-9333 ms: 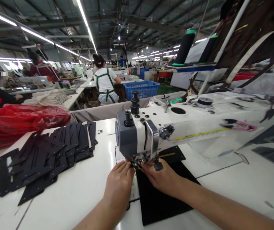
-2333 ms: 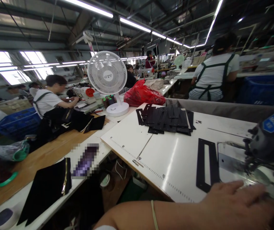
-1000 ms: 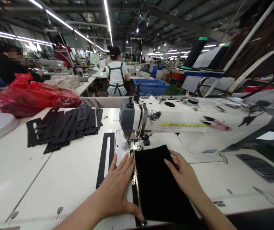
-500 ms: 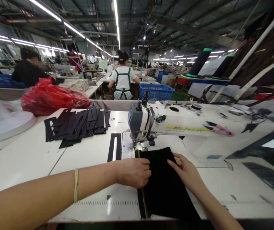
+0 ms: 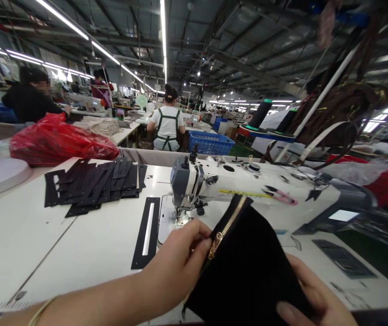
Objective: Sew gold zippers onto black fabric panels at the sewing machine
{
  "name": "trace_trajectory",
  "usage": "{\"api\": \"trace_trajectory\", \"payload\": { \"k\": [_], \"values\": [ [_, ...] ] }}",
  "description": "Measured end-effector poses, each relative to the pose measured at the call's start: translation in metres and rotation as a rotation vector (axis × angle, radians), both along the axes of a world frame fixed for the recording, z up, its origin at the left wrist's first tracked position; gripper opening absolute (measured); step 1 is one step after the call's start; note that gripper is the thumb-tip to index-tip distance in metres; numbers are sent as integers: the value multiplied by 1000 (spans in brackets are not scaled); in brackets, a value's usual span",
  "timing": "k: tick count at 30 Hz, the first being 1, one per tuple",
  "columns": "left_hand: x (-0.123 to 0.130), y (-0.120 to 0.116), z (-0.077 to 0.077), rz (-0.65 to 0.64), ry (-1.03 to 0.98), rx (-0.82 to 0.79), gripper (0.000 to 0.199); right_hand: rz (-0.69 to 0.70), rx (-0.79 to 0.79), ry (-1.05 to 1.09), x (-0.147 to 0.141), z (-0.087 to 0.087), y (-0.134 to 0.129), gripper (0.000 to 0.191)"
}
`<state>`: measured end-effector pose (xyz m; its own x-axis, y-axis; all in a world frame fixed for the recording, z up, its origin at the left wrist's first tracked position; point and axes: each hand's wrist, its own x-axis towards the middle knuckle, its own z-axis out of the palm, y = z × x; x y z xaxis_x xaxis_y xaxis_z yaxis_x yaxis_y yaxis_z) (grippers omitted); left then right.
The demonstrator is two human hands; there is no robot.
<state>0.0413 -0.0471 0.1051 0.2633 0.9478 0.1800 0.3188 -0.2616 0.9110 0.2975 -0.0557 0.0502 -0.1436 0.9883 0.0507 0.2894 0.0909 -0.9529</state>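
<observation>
Black fabric (image 5: 248,267) with a gold-toothed zipper (image 5: 232,216) along its left edge is held up in front of the sewing machine (image 5: 234,181), tilted. My left hand (image 5: 183,258) pinches the fabric's left edge beside the gold zipper pull (image 5: 217,240). On the lower right, my right hand (image 5: 312,294) grips the fabric's other side, thumb on top and the fingers partly hidden behind. Left of the needle area lies a dark strip (image 5: 146,233) with a long slot, flat on the white sewing table (image 5: 88,253).
A pile of slotted dark pieces (image 5: 95,183) lies at left, near a red plastic bag (image 5: 61,140) and a white round base (image 5: 0,176). Thread cones (image 5: 260,115) stand behind the machine. A blue basket (image 5: 210,142) and a person (image 5: 167,122) seen from behind are beyond.
The fabric has come up off the table, away from the needle, and turned so the zipper slants. Both hands moved toward me with it. The view has shifted right.
</observation>
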Motion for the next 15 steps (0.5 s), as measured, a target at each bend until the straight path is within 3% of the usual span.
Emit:
{"api": "trace_trajectory", "payload": {
  "k": [3,5,6,9,11,13,15],
  "values": [
    [-7,-9,-28,108,-153,-303,10,-72,73,-107,-18,-5,22,58],
    [-18,-15,-52,178,-180,-526,11,-13,55,-94,-34,-21,39,54],
    [-25,-18,-62,205,-155,-561,11,43,20,-74,-42,-30,45,55],
    [-47,-28,-73,227,95,-399,21,159,-82,9,-58,-52,55,60],
    [-59,-29,-68,199,376,-173,47,194,-106,52,-65,-56,56,56],
    [-68,-24,-62,99,639,38,75,208,-80,15,-70,-53,55,42],
    [-73,-15,-60,-54,806,157,90,153,25,-129,-73,-48,55,28]
  ]
}}
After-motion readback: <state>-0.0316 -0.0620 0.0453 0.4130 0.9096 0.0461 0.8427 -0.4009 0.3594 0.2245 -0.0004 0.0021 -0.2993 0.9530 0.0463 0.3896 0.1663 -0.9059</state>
